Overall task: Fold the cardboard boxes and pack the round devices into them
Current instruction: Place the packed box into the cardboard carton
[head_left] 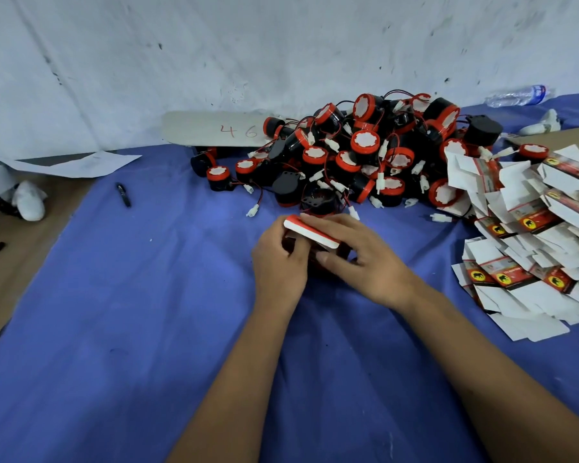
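Both hands are on one small cardboard box (311, 233) sitting mid-worktop on the blue cloth (131, 312). The left hand (278, 262) has its fingers curled round the box's left end, while the right hand (358, 259) grips it from the right with fingers laid over the white, red-edged top flap. Just behind the box is a big heap of round devices (365, 152), black with red caps and loose wires. A messy stack of flat boxes (528, 235) lies off to the right. There's a black pen (123, 194) on the left and a water bottle (518, 95) by the wall.
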Motion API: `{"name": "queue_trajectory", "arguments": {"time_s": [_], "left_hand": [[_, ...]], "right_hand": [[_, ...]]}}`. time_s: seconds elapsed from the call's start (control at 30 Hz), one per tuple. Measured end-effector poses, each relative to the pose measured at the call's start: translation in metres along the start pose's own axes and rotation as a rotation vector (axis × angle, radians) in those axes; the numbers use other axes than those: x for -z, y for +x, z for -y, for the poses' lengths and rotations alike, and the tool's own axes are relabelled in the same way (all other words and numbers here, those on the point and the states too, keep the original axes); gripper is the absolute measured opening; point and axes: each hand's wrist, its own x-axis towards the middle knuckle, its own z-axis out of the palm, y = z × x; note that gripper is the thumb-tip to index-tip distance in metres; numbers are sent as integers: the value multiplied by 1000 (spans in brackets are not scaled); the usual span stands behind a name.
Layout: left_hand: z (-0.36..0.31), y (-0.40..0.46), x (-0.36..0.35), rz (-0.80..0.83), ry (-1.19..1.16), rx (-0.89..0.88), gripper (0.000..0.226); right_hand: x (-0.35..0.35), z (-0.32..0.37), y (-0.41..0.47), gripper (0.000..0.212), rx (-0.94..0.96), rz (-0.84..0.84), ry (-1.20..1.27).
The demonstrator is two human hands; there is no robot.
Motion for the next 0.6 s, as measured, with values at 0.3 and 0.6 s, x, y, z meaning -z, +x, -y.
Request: {"name": "queue_trajectory", "arguments": {"time_s": [0.3,0.6], "left_hand": [[-7,-3,-1,88,-254,38,28],[-5,-6,0,155,-281,78,51]], "right_hand": [[-5,0,1,34,-174,-133,344],[-8,5,2,34,-259,-212,391]]}}
